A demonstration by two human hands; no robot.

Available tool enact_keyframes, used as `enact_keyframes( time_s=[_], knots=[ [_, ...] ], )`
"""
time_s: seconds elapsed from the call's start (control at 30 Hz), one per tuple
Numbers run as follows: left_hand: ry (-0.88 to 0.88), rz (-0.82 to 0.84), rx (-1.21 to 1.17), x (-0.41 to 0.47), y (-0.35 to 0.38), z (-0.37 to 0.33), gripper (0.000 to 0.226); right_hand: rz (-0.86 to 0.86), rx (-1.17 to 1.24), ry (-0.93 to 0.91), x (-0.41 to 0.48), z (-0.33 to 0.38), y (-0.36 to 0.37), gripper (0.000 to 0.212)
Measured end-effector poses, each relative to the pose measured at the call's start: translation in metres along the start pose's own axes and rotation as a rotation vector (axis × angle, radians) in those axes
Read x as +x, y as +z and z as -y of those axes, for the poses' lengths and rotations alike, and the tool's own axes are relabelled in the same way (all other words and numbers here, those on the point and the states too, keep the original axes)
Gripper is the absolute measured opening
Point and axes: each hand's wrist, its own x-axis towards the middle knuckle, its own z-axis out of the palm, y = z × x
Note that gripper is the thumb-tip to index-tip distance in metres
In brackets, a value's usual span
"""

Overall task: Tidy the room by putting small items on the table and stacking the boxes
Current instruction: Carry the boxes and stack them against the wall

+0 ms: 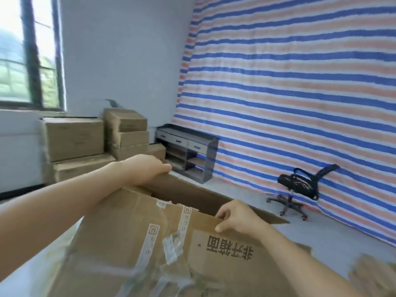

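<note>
Large open cardboard box (132,243) was held up off the floor (321,236), close to the camera and filling the lower half of the view, open top facing away and its taped, printed side toward the person. Left hand (145,168) was curled over the far left rim, fingers hooked inside, arm reaching across the box. Right hand (235,217) pinched the torn edge of the near panel, thumb on the outside and fingers over the lip. Both hands were closed on the box, nothing else in either. The box's long open edge ran from far left, at the left hand, down to near right, past the right hand. The key relation: the stack of boxes (72,138) sat ahead and to the left, under the window (30,52), beyond the left hand, so the left hand was the nearer one to the stack and the box would likely have to travel forward and left, left end leading. The stack's top was uneven, with a big carton on the left and smaller ones piled to its right. A grey shelf unit (186,151) stood on the floor right of the stack, against the striped tarp (289,82). A black office chair (300,185) stood well apart to the right. Blurred cardboard at the lower right edge, can't tell what.
</note>
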Motion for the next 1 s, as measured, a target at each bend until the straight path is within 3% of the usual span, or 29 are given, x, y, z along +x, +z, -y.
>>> enact_keyframes(
  time_s=[0.2, 0.37, 0.43, 0.73, 1.0],
  knots=[
    [-0.234, 0.194, 0.016, -0.03, 0.069, 0.088, 0.034, 0.121, 0.093, -0.127, 0.103, 0.06, 0.079, 0.017],
    [-0.372, 0.259, 0.033, -0.019, 0.107, 0.129, 0.035, 0.208, 0.113, -0.232, 0.19, 0.074, 0.097, 0.012],
    [-0.426, 0.255, 0.022, -0.001, 0.121, 0.146, 0.034, 0.207, 0.12, -0.265, 0.23, 0.071, 0.093, 0.02],
    [-0.725, 0.266, -0.142, 0.084, 0.155, 0.207, 0.047, 0.243, 0.085, -0.409, 0.388, 0.073, 0.071, 0.015],
    [-0.841, 0.185, -0.177, 0.115, 0.196, 0.271, 0.046, 0.246, 0.036, -0.47, 0.487, 0.108, 0.091, 0.015]
  ],
)
